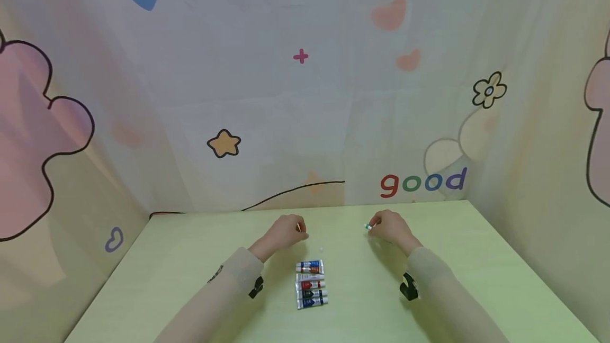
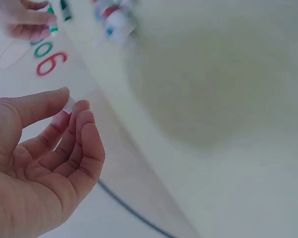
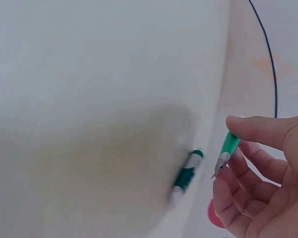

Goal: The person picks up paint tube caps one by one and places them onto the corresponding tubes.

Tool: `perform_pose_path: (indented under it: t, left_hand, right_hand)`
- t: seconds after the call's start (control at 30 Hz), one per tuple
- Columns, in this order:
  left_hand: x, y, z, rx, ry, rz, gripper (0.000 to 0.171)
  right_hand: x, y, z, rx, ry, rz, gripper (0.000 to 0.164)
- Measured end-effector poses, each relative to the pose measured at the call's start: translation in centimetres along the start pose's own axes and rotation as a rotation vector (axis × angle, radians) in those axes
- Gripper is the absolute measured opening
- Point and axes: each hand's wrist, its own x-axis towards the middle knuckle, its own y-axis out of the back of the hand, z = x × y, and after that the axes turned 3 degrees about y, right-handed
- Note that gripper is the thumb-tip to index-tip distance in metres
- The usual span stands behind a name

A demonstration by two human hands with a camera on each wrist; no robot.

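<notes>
In the right wrist view, the thumb and fingers of my right hand (image 1: 391,228) pinch a small green paint tube (image 3: 230,144) with a silvery, narrow end. Beside these fingers a dark green tube with white parts (image 3: 187,171) shows against the tabletop. My left hand (image 1: 286,231) is raised over the table's far side, its thumb and index fingertip pinching a small white piece (image 2: 69,104), mostly covered by the fingers. Between the hands and nearer the front, a tiny white object (image 1: 321,250) lies on the table.
Several small paint tubes with blue, red and dark labels (image 1: 311,285) lie in a column at the middle front of the pale green table (image 1: 352,311). A printed curtain (image 1: 276,99) rises behind the far edge and along both sides.
</notes>
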Motion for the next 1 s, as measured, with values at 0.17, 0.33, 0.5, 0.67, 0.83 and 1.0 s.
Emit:
perform_pose_path:
  t: [0.17,0.33,0.5,0.67,0.83,1.0]
  left_hand:
    - [0.3,3.0,0.4,-0.058,0.028,0.037,0.009]
    - [0.5,6.1,1.3,-0.097,-0.018,0.111,0.012]
    - [-0.2,8.8,1.9,-0.146,-0.085,0.184,0.018]
    - [-1.5,10.9,3.3,-0.219,-0.159,0.263,0.02]
    - [-3.5,12.6,5.0,-0.252,-0.232,0.346,0.018]
    - [-5.6,13.4,6.6,-0.268,-0.294,0.431,0.02]
  right_hand:
    - [0.2,2.1,-1.3,0.037,0.056,0.052,0.017]
    - [0.4,4.4,-3.0,0.066,0.086,0.12,0.02]
    - [-0.1,6.5,-5.0,0.098,0.146,0.203,0.023]
    - [-1.6,8.3,-7.0,0.178,0.186,0.255,0.025]
    - [-3.6,9.6,-9.0,0.237,0.236,0.298,0.027]
    - [-5.8,10.0,-10.8,0.245,0.337,0.35,0.024]
